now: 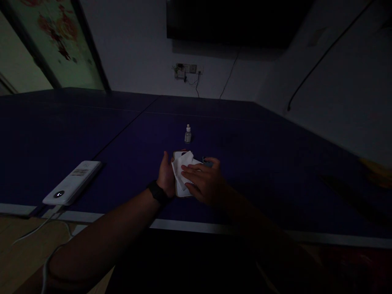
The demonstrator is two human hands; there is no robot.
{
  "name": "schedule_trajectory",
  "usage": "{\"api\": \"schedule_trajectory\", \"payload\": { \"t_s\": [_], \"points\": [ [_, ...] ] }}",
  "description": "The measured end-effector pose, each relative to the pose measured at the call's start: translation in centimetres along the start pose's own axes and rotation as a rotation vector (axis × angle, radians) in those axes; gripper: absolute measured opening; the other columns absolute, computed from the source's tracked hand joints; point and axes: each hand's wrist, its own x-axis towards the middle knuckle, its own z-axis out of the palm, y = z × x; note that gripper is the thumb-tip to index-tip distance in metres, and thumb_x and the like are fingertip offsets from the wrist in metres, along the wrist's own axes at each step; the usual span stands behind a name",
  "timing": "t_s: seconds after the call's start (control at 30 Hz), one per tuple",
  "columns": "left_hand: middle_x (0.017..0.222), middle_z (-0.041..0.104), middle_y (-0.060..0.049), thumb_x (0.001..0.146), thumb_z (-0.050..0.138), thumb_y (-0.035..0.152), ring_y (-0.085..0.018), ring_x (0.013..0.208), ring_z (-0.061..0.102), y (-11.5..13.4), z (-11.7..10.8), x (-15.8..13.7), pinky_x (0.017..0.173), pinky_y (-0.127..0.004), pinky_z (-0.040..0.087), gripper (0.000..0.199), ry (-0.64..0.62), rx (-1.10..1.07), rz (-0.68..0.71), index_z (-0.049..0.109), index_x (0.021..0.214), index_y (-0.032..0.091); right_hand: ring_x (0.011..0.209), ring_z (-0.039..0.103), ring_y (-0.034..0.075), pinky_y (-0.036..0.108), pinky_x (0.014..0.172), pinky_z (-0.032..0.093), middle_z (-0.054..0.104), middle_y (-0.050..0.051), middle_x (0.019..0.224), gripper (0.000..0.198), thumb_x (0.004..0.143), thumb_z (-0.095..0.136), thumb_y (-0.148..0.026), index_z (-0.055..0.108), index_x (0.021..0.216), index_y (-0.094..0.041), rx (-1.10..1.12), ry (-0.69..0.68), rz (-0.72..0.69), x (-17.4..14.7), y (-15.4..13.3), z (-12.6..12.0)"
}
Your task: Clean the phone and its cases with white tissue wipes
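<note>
A phone (180,193) with a white face and a thin gold-brown edge rests in my left hand (166,175), whose thumb stands up along its left side. Over it lies a folded white tissue (179,167). My right hand (205,181) presses the tissue down on the phone with its fingers. Just behind the right hand's knuckles shows a small bluish item (207,162), mostly hidden, too dark to name. Farther back on the purple table (137,134) a small clear dropper bottle (188,134) with a white top stands upright.
A white power bank (73,183) with a lit display lies at the left, and its white cable (45,222) runs over the table's edge to my left forearm. On the right are a dark flat object (349,196) and something yellowish (376,171). A wall with sockets (188,68) stands behind.
</note>
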Motion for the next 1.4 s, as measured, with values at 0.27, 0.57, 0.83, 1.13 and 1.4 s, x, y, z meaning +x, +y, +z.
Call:
{"api": "schedule_trajectory", "payload": {
  "t_s": [0.27, 0.57, 0.83, 1.13, 1.4],
  "points": [
    [0.096, 0.077, -0.010, 0.102, 0.028, 0.065, -0.026, 0.089, 0.073, 0.1, 0.5, -0.3, 0.091, -0.040, 0.054, 0.068, -0.004, -0.002, 0.046, 0.064, 0.134, 0.017, 0.115, 0.070, 0.025, 0.054, 0.108, 0.022, 0.076, 0.003, 0.128, 0.025, 0.101, 0.053, -0.027, 0.074, 0.115, -0.026, -0.003, 0.057, 0.070, 0.1, 0.1, -0.3],
    [0.103, 0.077, -0.012, 0.100, 0.032, 0.068, -0.027, 0.090, 0.073, 0.2, -0.2, -0.1, 0.090, -0.041, 0.055, 0.071, -0.031, -0.001, -0.008, 0.063, 0.136, 0.015, 0.110, 0.066, 0.026, 0.050, 0.097, 0.028, 0.075, 0.001, 0.129, 0.023, 0.097, 0.058, -0.023, 0.075, 0.110, -0.028, 0.075, 0.098, 0.049, -0.1, 0.7, -0.5],
    [0.114, 0.075, -0.017, 0.103, 0.027, 0.064, -0.030, 0.098, 0.074, -0.3, 0.5, -0.3, 0.091, -0.044, 0.055, 0.071, -0.075, 0.080, -0.083, 0.063, 0.137, 0.013, 0.092, 0.064, 0.021, 0.039, 0.085, 0.036, 0.077, 0.004, 0.095, 0.011, 0.096, 0.063, -0.025, 0.074, 0.097, -0.023, 0.170, 0.093, -0.031, 0.2, 1.9, 0.3],
    [0.115, 0.075, -0.017, 0.102, 0.027, 0.065, -0.030, 0.098, 0.074, -0.3, 0.1, 0.0, 0.090, -0.044, 0.055, 0.071, -0.092, 0.111, -0.067, 0.062, 0.139, 0.015, 0.099, 0.062, 0.022, 0.042, 0.087, 0.023, 0.075, 0.000, 0.099, 0.008, 0.092, 0.068, -0.020, 0.073, 0.096, -0.026, 0.051, 0.033, 0.098, 0.0, 1.7, 0.0],
    [0.111, 0.076, -0.016, 0.103, 0.025, 0.064, -0.030, 0.096, 0.074, -0.3, 0.3, -0.1, 0.088, -0.043, 0.056, 0.071, -0.046, 0.128, -0.059, 0.063, 0.136, 0.014, 0.103, 0.061, 0.023, 0.042, 0.089, 0.023, 0.074, 0.002, 0.103, 0.012, 0.090, 0.069, -0.021, 0.073, 0.101, -0.026, 0.135, -0.036, 0.059, -0.2, 1.9, -0.2]
  ]
}}
